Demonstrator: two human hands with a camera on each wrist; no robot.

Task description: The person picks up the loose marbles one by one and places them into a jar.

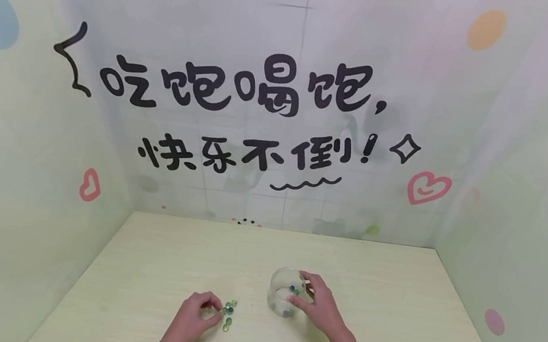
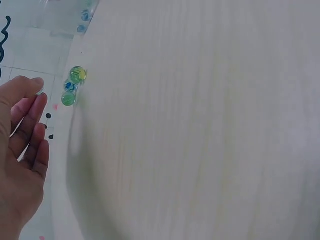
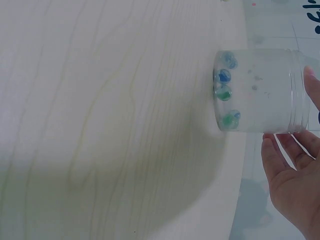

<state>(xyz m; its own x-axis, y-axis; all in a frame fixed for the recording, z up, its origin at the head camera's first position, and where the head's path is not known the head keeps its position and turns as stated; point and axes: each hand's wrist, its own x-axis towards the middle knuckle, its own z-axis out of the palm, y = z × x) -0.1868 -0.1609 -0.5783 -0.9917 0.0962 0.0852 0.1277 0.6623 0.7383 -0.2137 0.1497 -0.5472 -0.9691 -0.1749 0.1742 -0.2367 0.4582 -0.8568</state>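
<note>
The left hand (image 1: 194,316) pinches a marble (image 2: 40,91) (only a sliver shows) in a near-closed grip, beside loose marbles (image 1: 230,310) on the table (image 1: 134,268); rightward, the right hand (image 1: 324,308), grip spread wide, holds the clear jar (image 3: 272,97) containing more marbles (image 3: 224,93).

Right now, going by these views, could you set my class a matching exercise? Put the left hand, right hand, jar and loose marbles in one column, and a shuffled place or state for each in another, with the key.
Column one:
1. Left hand
2. Right hand
3. Jar
4. Loose marbles

Column two:
A. Clear and upright, with marbles inside
B. Close beside the loose marbles
C. In a small group on the tabletop
D. Holding the jar near its rim

Pairs: 1-B, 2-D, 3-A, 4-C
</note>
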